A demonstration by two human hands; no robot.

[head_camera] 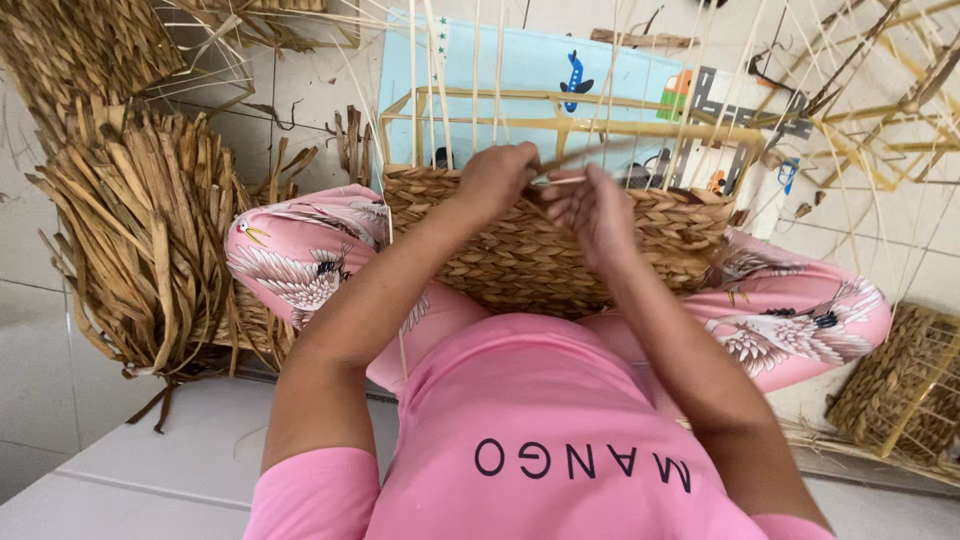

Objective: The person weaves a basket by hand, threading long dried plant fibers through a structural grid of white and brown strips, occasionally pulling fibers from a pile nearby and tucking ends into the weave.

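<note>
A half-woven basket [520, 250] of brown plaited straw rests on my lap, between my knees in pink patterned trousers. Thin pale upright stakes [445, 90] rise from its rim, inside a light wooden frame [600, 128]. My left hand [497, 175] is closed at the basket's upper rim, gripping a weaving strand. My right hand [590, 205] sits just beside it, pinching a thin pale strand [562, 181] that runs between both hands. The fingertips of both hands are partly hidden by each other.
A big bundle of dried flat straw [150, 230] lies on the tiled floor at my left. A finished woven basket [900, 385] stands at the right. More wooden frames [870, 140] lie at the far right, and a colourful mat [540, 70] is behind the basket.
</note>
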